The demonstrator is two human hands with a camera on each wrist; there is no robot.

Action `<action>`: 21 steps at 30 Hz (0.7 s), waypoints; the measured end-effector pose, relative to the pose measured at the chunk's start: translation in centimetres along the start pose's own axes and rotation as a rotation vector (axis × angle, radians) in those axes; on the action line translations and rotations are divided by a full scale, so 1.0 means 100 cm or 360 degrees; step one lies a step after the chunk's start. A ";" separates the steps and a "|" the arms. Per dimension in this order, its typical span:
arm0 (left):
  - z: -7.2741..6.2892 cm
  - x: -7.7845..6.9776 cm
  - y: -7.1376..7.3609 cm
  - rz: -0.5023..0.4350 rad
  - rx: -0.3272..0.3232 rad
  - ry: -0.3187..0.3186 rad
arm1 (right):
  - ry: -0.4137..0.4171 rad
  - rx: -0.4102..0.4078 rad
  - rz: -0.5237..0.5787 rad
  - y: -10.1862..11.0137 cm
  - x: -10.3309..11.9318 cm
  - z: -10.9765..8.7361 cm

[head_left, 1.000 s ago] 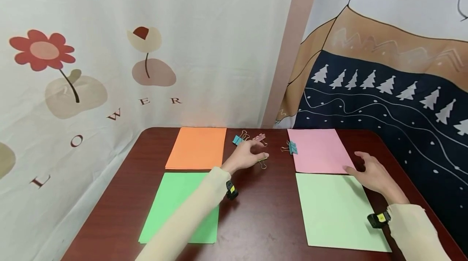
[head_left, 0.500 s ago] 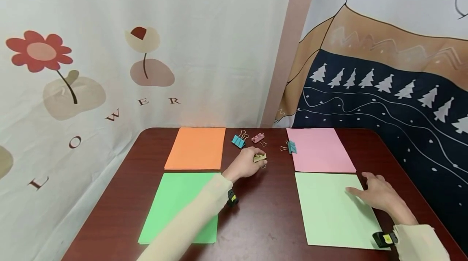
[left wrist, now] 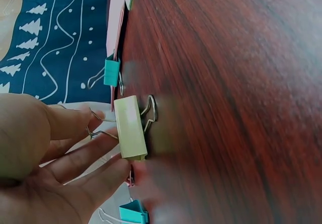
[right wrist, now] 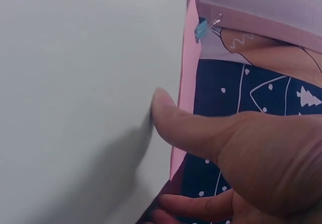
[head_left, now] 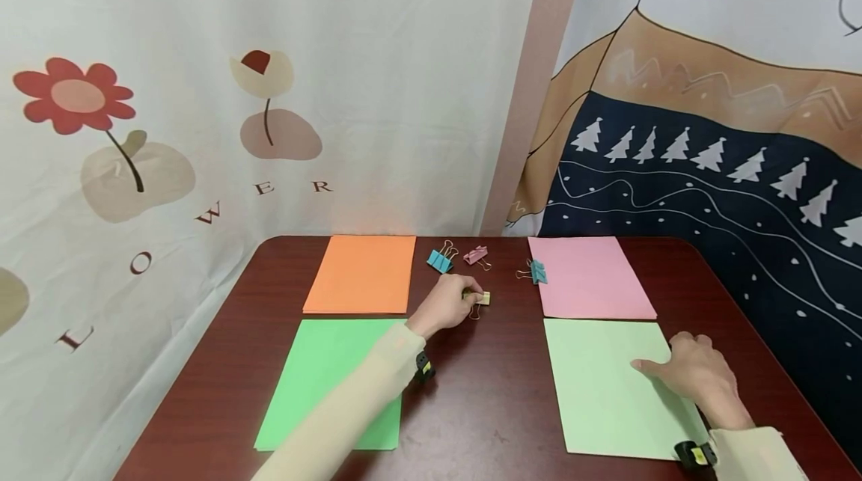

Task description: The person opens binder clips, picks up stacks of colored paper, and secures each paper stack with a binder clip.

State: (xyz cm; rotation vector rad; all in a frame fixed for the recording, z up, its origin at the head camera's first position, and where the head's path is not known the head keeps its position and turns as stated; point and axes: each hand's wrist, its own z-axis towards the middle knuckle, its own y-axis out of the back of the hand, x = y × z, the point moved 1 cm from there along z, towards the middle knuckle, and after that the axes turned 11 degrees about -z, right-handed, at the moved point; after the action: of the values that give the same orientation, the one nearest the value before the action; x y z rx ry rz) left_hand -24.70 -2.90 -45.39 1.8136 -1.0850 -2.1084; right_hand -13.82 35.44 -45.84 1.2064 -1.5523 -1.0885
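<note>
A yellow clip (left wrist: 131,128) is in the left hand (head_left: 446,307), fingers closed on it by a wire handle, toward the far middle of the dark surface (head_left: 498,399); whether it touches down cannot be told. The step in hand looks like picking up or turning this clip. The next move seems to call for a secure pinch. Just beyond lie a blue clip (head_left: 441,262) and a pink clip (head_left: 476,255). Well apart, the right hand (head_left: 703,372) is spread, thumb over a pale green sheet (head_left: 613,399), fingers past its edge; contact is unclear. Beyond that, another blue clip (head_left: 538,271) grips a pink sheet (head_left: 595,279).
</note>
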 end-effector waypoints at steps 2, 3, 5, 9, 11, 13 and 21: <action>-0.001 0.000 0.001 0.0033 -0.0012 -0.0042 | -0.0013 -0.0001 -0.0004 -0.002 0.001 -0.001; -0.001 0.001 0.002 0.0049 -0.0017 -0.0065 | -0.0021 0.0001 -0.0009 -0.003 0.002 -0.001; -0.002 0.002 0.004 0.0077 -0.0020 -0.0100 | -0.0035 0.0004 -0.0025 -0.004 0.003 -0.002; -0.002 0.005 0.008 0.0108 0.0005 -0.0154 | -0.0040 -0.0002 -0.0072 -0.007 0.007 -0.003; -0.002 0.007 0.010 0.0126 0.0040 -0.0174 | -0.0029 -0.0013 -0.0088 -0.008 0.008 -0.003; -0.003 0.009 0.013 0.0129 0.0090 -0.0180 | -0.0019 -0.0025 -0.0090 -0.009 0.008 -0.004; -0.002 0.013 0.016 -0.0011 0.0192 -0.0083 | -0.0014 -0.0041 -0.0076 -0.010 0.006 -0.005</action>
State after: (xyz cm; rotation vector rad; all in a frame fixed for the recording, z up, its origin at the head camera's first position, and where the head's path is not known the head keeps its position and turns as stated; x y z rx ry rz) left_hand -25.34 -4.89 -45.41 1.8253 -1.2460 -2.1491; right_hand -13.22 34.60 -46.56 1.2283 -1.5183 -1.1430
